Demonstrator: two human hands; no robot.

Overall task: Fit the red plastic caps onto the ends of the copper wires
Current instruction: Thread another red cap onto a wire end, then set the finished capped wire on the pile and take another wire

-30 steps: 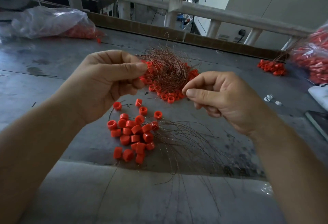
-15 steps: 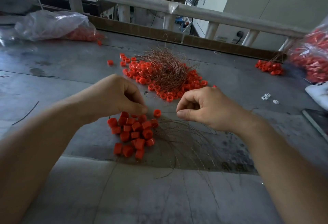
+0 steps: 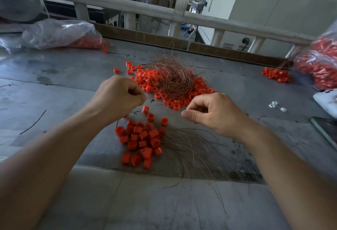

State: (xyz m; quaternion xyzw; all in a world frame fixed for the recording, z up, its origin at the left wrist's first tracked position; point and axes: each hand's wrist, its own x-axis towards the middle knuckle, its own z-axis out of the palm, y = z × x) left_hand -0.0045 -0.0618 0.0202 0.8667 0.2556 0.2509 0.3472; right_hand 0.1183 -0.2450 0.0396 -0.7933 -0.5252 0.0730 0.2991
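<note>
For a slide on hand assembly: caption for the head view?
Left hand and right hand, both curled, above loose red caps and copper wires on a grey table.

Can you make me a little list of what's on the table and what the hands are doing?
Near pile: loose red caps, beside bare copper wires
Far heap: tangled wires ringed by more caps
Left hand: fingers curled, holding unclear
Right hand: fingers curled near the bare copper wires, holding unclear
Far left: clear bag with caps inside
Table: grey, scuffed
</note>
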